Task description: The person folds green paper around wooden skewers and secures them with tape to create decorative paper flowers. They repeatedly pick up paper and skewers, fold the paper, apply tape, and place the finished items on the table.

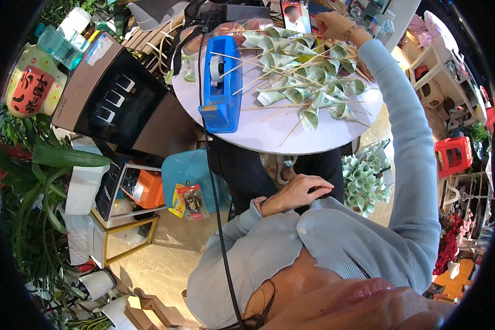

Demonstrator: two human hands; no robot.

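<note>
My right hand [334,25] reaches to the far edge of the round white table [251,140], beside a phone [296,17] and the ends of thin wooden sticks; whether its fingers hold anything is unclear. Near my lap rests my left hand [299,193], empty, with the thumb apart from the fingers. Many green printed paper cones, such as this one [309,119], lie on the table, rolled on sticks that point various ways. A blue tape dispenser [220,99] with a roll of tape [216,68] stands on the table's left part.
On the floor at the right stands a bunch of similar green cones [365,181]. A teal stool [189,165] bears small packets [194,202]. A dark appliance [119,95] flanks the table's left, and a black cord [214,185] hangs across the view. A red stool [453,156] is farther right.
</note>
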